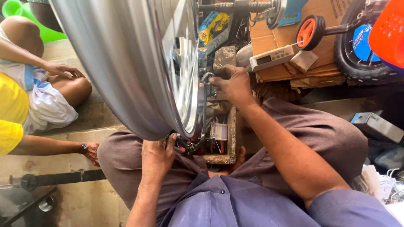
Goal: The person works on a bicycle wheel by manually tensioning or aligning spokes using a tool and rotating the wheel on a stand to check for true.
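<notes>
A large shiny metal wheel rim (pixel 126 63) stands on edge between my knees, filling the upper left. My left hand (pixel 156 154) grips the rim's lower edge near my lap. My right hand (pixel 231 84) is closed on a spanner (pixel 205 90) at the rim's far side, fingers wrapped around its upper end. The spanner's shaft runs down along the rim's edge. I sit with legs apart in grey-brown trousers.
A wooden toolbox (pixel 225 138) with small parts lies between my legs. Flattened cardboard (pixel 277 46), a small orange wheel (pixel 310 30), a black tyre (pixel 357 63) and an orange basket (pixel 389 31) crowd the right. Two other people sit at left; one person's hand (pixel 90 150) rests on the floor.
</notes>
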